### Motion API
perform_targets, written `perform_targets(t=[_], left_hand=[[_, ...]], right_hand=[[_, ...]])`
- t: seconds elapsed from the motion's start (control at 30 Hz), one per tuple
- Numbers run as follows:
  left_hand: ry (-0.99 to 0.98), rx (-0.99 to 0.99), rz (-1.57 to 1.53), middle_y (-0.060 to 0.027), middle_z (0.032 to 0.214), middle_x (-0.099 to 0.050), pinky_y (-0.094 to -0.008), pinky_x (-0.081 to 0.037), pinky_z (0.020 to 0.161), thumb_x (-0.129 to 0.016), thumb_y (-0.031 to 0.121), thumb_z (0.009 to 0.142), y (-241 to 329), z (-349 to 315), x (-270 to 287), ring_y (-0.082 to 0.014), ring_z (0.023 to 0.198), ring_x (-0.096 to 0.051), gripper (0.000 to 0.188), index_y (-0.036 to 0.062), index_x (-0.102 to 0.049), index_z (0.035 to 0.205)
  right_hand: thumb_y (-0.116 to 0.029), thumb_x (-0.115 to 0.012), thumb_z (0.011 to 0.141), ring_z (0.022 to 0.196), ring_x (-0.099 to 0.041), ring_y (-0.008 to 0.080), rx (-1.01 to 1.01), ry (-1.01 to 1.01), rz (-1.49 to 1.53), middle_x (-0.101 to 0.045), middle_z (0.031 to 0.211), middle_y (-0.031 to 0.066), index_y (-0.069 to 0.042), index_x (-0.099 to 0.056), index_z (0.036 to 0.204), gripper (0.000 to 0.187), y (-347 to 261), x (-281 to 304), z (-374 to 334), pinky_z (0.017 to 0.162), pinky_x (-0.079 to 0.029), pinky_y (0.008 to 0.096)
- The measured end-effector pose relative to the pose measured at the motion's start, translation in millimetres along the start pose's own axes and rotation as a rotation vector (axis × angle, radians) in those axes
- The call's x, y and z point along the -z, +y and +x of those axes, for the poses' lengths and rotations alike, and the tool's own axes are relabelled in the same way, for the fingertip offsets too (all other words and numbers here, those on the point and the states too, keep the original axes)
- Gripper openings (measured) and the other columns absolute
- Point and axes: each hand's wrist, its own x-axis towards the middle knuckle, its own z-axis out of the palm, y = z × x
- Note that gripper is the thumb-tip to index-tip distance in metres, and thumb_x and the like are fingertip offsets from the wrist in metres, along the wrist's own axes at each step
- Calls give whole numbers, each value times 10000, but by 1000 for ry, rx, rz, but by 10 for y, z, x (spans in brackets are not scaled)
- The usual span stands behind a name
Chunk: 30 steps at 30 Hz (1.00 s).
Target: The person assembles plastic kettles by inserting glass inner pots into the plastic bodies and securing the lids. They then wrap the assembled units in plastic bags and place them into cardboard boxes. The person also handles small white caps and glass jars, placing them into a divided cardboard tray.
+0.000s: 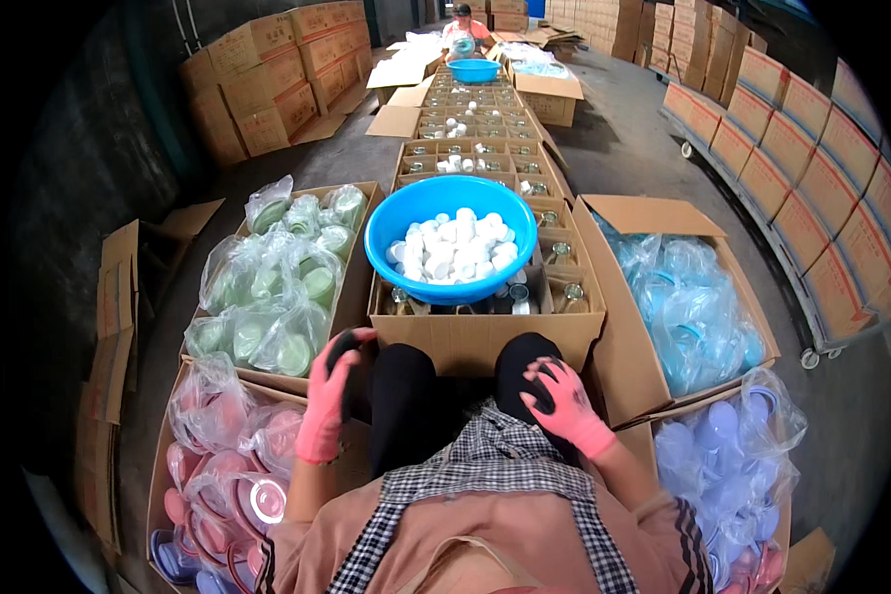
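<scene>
My left hand [333, 398], in a pink glove with a dark palm, is raised beside my left knee. Its fingers reach toward the near left corner of the divided carton [485, 342]; I cannot tell whether they touch it, and nothing shows in them. My right hand [562, 401], gloved alike, rests on my right thigh with fingers spread. On the carton sits a blue basin [386, 272] full of small white caps [455, 247]. Glass bottles [572, 296] stand in the carton's compartments around it.
Open boxes of bagged green lids [317, 284], pink lids [264, 498], blue lids [678, 317] and purple lids [720, 426] flank me. A row of bottle cartons runs ahead to another basin [474, 69] and a co-worker [462, 38]. Right stands a cart [759, 243] with stacked boxes.
</scene>
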Motion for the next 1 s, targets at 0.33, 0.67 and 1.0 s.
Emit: perform_targets(t=[0.33, 0.67, 1.0], left_hand=[[171, 704, -707, -137, 969, -533, -412, -467, 733, -417, 464, 861, -1228, 342, -51, -285, 888, -541, 443, 63, -430, 1049], [139, 864, -869, -120, 1189, -447, -471, -403, 813, -539, 333, 801, -1914, 1656, -802, -314, 1037, -469, 544, 105, -339, 1252], [167, 800, -764, -63, 829, -520, -405, -433, 818, -469, 80, 751, -1929, 1960, -316, -246, 851, -531, 163, 62, -503, 910]], right_hand=[[-237, -607, 693, 1014, -454, 320, -174, -61, -5, -510, 1041, 125, -47, -556, 946, 321, 510, -585, 40, 861, -377, 404], [-185, -640, 648, 936, -513, 272, -230, 67, 122, -562, 961, 81, -55, -574, 879, 273, 840, -545, 12, 838, -385, 394], [-183, -658, 620, 838, -541, 222, -262, 34, 9, -566, 901, 36, -100, -580, 859, 265, 1144, -590, -139, 765, -413, 372]])
